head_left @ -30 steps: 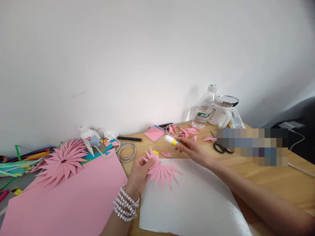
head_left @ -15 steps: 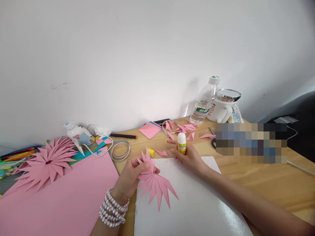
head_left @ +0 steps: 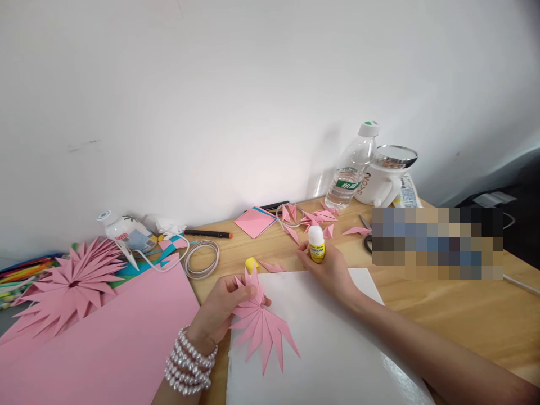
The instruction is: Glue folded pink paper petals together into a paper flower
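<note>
The pink paper star (head_left: 265, 329) is made of narrow folded points, sharp-tipped and matte, that fan out from a small centre where the creases meet; the long ones spread downward and to the lower right, while the ring looks open on its upper right side. It is held tilted above the near-left part of a glossy white sheet (head_left: 320, 343) on the wooden table (head_left: 459, 332). The left hand (head_left: 221, 304), with strands of pearly beads (head_left: 189, 368) at its wrist, is clamped on the star's upper left part, thumb across the front. The right hand (head_left: 333, 273), well apart from it, is closed around a yellow-labelled glue stick (head_left: 316, 244), white end up. Much is covered: most of the left fingers lie behind the folds, and the glue stick's lower end is lost in the grip — whether the white end is a cap or bare glue is hard to tell. The star partly overlaps a yellow cap (head_left: 251, 263) beside a loose pink folded piece (head_left: 273, 267). A pixelated patch hides part of the scissors (head_left: 368, 243), and the bottom edge cuts off the white sheet.
</note>
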Demonstrator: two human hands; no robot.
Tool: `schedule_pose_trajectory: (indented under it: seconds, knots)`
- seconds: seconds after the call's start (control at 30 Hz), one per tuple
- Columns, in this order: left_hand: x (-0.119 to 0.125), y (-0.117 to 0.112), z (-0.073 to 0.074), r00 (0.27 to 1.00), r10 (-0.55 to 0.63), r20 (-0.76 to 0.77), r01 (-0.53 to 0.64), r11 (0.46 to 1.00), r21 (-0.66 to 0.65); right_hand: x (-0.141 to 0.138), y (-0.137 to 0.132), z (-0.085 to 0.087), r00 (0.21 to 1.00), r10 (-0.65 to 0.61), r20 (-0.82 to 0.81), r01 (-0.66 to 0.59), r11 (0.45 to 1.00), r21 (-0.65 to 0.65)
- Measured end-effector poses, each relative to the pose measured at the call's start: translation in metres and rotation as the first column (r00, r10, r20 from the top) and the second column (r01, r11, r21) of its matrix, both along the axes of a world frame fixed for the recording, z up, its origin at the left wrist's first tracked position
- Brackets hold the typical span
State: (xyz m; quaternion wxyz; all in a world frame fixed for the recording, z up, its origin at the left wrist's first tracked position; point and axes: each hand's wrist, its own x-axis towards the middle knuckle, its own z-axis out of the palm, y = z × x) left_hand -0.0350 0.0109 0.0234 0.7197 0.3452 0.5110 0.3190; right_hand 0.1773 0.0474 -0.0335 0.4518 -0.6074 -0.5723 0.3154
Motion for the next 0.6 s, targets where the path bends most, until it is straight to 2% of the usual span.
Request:
schedule_pose_trajectory:
  seconds: [0.1, 0.17, 0.3, 0.4, 0.53, 0.6]
  knots:
    - [0.002, -0.001, 0.001, 1.000, 0.020, -0.013, -0.020, 1.000, 0.000, 0.000, 0.000, 0.002, 0.993, -0.014, -0.115, 0.008, 0.999, -0.049]
    - [0.003, -0.001, 0.001, 1.000, 0.025, -0.014, -0.025, 1.000, 0.003, -0.001, -0.001, 0.004, 0.990, 0.021, -0.139, -0.032, 0.997, -0.074]
    - [0.006, -0.001, -0.001, 0.998, 0.064, 0.006, -0.064, 0.998, 0.013, -0.002, -0.005, 0.008, 0.973, 0.187, -0.132, -0.201, 0.974, -0.100]
    - [0.008, -0.001, -0.002, 0.994, 0.107, 0.031, -0.108, 0.994, 0.025, -0.002, -0.010, 0.012, 0.948, 0.312, -0.069, -0.316, 0.947, -0.053]
    - [0.011, -0.003, -0.001, 0.985, 0.172, 0.016, -0.172, 0.985, 0.034, 0.001, -0.018, 0.018, 0.873, 0.488, 0.013, -0.488, 0.873, 0.013]
    - [0.013, -0.003, 0.000, 0.981, 0.193, -0.018, -0.191, 0.980, 0.063, 0.002, -0.021, 0.020, 0.847, 0.532, 0.028, -0.532, 0.847, 0.015]
